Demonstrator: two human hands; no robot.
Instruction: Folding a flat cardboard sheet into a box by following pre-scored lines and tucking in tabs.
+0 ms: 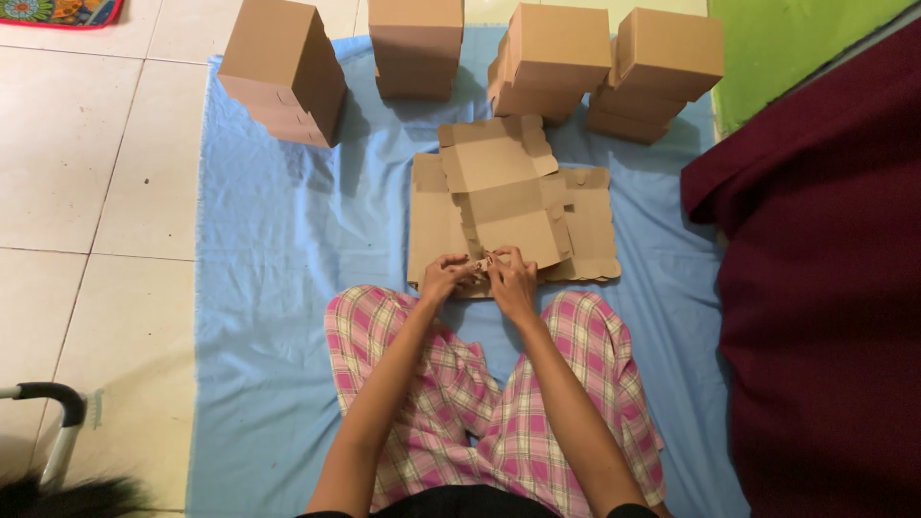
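Note:
A flat, unfolded brown cardboard box blank [499,197] lies on top of a small pile of similar blanks [600,240] on a light blue sheet [278,249]. My left hand [446,275] and my right hand [511,275] meet at the near edge of the top blank, fingers pinching a small flap or tab there. What exactly sits between the fingertips is too small to make out. My legs in pink plaid trousers [480,393] are crossed just below the hands.
Several folded brown cardboard boxes stand in stacks along the far edge of the sheet: one stack at left [283,67], one in the middle [414,43], two at right [552,58] [657,67]. A dark maroon cloth [825,288] lies at right, green fabric [796,43] behind it, white floor tiles [86,182] at left.

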